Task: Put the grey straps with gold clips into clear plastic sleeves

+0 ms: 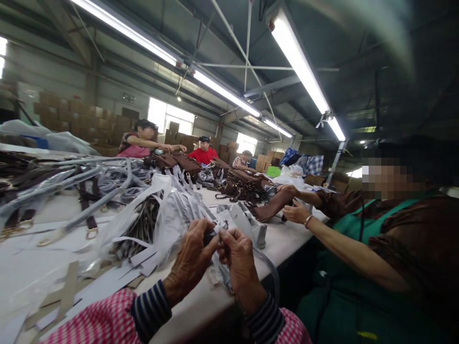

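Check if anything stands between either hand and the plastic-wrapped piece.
Nothing visible does: the left hand and right hand both have their fingers on the plastic-wrapped piece. The clear bag lies beyond and left, not between.

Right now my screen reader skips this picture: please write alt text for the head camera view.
A left hand and right hand hold a small pale piece over a white table heaped with grey plastic-wrapped straps and dark brown bags. At right, a person in a green apron handles a flat brown piece; others work beyond, under bright tube lights.
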`<state>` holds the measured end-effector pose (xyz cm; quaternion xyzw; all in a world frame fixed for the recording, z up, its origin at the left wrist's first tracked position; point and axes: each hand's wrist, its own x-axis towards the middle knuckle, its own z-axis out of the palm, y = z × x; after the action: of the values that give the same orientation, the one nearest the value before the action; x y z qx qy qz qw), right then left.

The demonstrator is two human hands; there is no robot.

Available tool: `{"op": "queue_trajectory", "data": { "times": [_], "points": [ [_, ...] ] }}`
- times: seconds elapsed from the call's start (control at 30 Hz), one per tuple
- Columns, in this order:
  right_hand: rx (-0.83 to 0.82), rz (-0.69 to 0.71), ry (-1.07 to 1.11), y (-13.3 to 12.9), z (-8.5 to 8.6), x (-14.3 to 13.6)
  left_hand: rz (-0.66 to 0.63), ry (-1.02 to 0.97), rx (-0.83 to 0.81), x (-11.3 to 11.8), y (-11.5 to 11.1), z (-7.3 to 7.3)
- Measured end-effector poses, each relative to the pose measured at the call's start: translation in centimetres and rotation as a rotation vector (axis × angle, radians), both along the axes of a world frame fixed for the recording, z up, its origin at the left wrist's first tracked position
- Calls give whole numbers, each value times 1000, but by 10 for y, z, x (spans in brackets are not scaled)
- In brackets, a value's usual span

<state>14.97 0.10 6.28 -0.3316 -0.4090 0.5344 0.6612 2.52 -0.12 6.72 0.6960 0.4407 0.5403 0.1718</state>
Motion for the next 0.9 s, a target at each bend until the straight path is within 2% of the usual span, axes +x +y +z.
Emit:
{"op": "queue_trajectory", "data": {
  "times": [0.1,0.3,0.4,0.53,0.67,0.73,0.83,0.9],
  "points": [
    [-36,-10,51,1,-4,-3,-18,-29,-70,-1,-2,2],
    [-65,-47,84,5,-12,-9,-53,-182,-197,-1,-5,16],
    [-37,-13,88,7,-18,-10,-158,-323,-268,0,-6,16],
    [44,45,34,7,-28,-4,-318,-510,-417,2,-6,8],
    [-2,52,-228,3,-39,15,-339,-536,-470,1,-1,3],
    [54,-74,-411,-2,-39,27,-316,-490,-436,0,0,5],
    [361,-347,-775,-10,-26,44,-295,-442,-428,2,-3,11],
    [611,-414,-1081,-15,-14,53,-303,-440,-458,5,-7,13]
  ]
}}
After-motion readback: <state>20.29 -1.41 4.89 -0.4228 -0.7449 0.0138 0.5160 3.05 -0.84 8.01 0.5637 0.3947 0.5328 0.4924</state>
